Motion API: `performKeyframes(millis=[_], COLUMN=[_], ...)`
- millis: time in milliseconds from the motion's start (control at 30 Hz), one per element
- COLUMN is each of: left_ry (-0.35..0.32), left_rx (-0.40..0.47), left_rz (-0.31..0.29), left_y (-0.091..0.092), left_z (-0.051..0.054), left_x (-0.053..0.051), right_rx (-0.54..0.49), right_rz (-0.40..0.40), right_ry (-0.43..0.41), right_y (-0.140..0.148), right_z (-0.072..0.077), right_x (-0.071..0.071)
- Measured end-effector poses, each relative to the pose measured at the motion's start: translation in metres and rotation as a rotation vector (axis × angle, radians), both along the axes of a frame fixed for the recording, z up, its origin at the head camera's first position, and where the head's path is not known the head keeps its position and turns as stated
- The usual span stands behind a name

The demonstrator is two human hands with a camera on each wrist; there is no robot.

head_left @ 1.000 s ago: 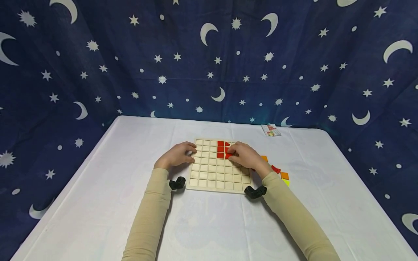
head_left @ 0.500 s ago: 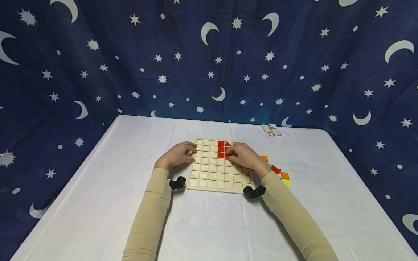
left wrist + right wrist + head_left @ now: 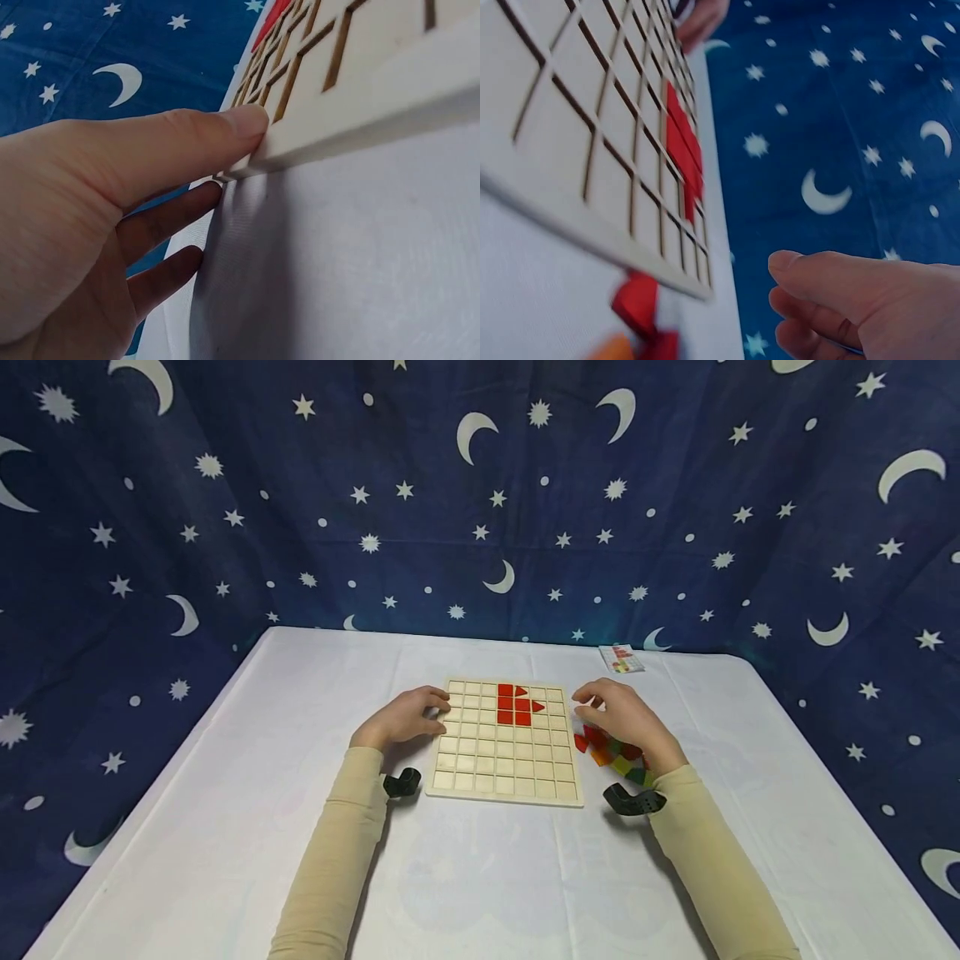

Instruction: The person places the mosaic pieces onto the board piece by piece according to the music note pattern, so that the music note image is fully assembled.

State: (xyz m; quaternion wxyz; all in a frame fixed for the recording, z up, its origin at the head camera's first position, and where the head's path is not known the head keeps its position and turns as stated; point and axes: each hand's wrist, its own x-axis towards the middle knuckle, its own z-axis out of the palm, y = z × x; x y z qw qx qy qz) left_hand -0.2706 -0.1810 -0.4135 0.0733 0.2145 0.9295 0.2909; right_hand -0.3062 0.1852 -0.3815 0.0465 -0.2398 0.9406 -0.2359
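Note:
A pale wooden grid board (image 3: 465, 783) lies flat at the middle of the table. Several red square tiles (image 3: 506, 703) sit in its cells towards the back, with a red triangle (image 3: 521, 692) beside the top one and another red triangle (image 3: 537, 706) in the row below. My left hand (image 3: 400, 718) rests at the board's left edge; in the left wrist view its thumb (image 3: 244, 124) lies on the rim. My right hand (image 3: 626, 714) hovers right of the board, fingers loosely bent, nothing visible between them. Beneath it lie loose tiles, partly hidden: red (image 3: 581, 742), orange (image 3: 600, 757), yellow and green.
A small printed card (image 3: 622, 659) with a coloured pattern lies at the back right of the white table (image 3: 480, 877). Behind the table hangs a dark blue curtain (image 3: 420, 560) with moons and stars. A black wrist device (image 3: 633, 800) is on the right arm.
My right hand has left the red tiles on the board and moved right, over the loose tiles. The second red triangle and the row it covered now show. My left hand has stayed put.

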Motion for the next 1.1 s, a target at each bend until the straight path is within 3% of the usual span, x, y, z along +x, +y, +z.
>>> performKeyframes(millis=[133,333,633,867,1100], left_ry=[0.001,0.004,-0.015,-0.014,-0.016], left_rx=[-0.001,0.005,0.002,0.003,0.019], left_rz=[0.005,0.009,0.010,0.013,0.022], left_y=[-0.002,-0.003,-0.003,-0.003,-0.002], left_z=[0.000,0.000,-0.001,-0.004,-0.002], left_x=[0.000,-0.001,-0.001,-0.002,-0.001], right_rx=[0.016,0.050,0.127,0.163,0.172], right_rz=[-0.040,-0.022,-0.023,-0.035,-0.043], right_ry=[-0.013,-0.053,-0.175,-0.131,-0.110], right_y=[0.016,0.031,0.024,0.011,0.008], right_z=[0.008,0.011,-0.011,-0.021,-0.022], right_x=[0.000,0.002,0.004,0.004,0.000])
